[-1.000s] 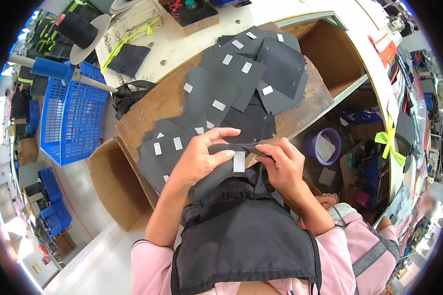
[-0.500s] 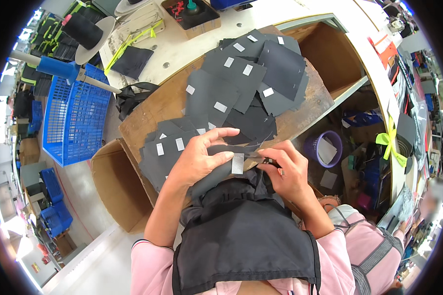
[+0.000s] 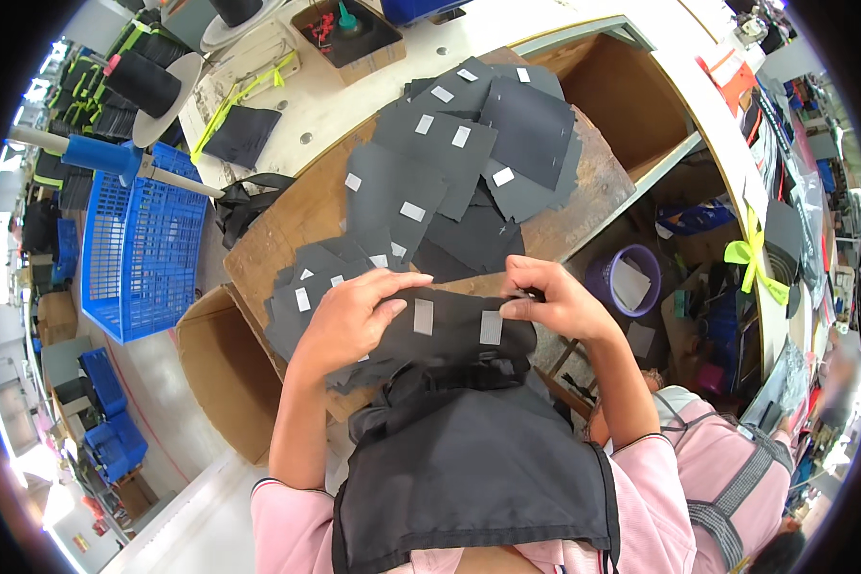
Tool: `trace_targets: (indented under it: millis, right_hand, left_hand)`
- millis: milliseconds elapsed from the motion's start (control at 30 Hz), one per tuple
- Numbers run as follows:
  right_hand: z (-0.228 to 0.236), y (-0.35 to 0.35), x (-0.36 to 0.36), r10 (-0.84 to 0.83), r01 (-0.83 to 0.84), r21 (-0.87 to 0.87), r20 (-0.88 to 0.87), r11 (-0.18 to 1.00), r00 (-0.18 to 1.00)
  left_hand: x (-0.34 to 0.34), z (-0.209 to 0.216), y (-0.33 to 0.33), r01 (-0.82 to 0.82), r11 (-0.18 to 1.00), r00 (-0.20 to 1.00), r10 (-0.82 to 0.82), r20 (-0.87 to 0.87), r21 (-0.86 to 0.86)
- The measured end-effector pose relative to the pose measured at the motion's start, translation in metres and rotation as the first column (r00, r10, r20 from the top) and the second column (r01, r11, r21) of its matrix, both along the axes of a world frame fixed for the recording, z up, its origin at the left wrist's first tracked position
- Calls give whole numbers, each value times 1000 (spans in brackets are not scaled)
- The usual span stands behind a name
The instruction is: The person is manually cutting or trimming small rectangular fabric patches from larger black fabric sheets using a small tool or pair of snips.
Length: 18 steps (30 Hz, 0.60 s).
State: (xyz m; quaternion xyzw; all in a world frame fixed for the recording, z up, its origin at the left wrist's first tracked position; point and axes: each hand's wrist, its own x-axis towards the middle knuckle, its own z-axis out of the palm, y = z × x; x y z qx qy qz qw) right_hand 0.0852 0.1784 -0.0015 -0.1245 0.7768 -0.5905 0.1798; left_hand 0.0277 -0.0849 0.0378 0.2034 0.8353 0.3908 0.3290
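Observation:
A black fabric piece (image 3: pixel 459 311) with two pale grey rectangular patches is stretched between my hands, just above my lap. My left hand (image 3: pixel 349 320) has its thumb and forefinger closed on the left end of its upper edge. At the other end, the thumb and bent fingers of my right hand (image 3: pixel 557 304) pinch the upper right corner. Beyond my hands, a loose pile of similar black pieces (image 3: pixel 397 182), many with small white patches, overlaps on a worn wooden board (image 3: pixel 607 172).
Left of the board are an open cardboard box (image 3: pixel 215 368) and a blue plastic crate (image 3: pixel 143 249). A purple bin (image 3: pixel 593 282) stands below on the right. Thread cones (image 3: pixel 143 84) and a small parts tray (image 3: pixel 354 57) sit at the far left. Another person's pink sleeve (image 3: pixel 684 459) shows at lower right.
The fabric piece has been spread flatter, so two patches now face up instead of one. My right hand has moved up slightly to its corner; a small dark object near its fingers no longer shows.

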Motion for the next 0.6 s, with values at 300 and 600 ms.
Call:
trace_targets:
  millis: [300, 600]
  right_hand:
    - [-8, -25, 8, -152, 255, -234, 384, 938, 911]
    - [13, -22, 44, -244, 405, 290, -462, 867, 853]
  left_hand:
    - [11, -36, 21, -100, 942, 983, 43, 179, 320]
    - [15, -30, 17, -229, 945, 877, 96, 471, 234]
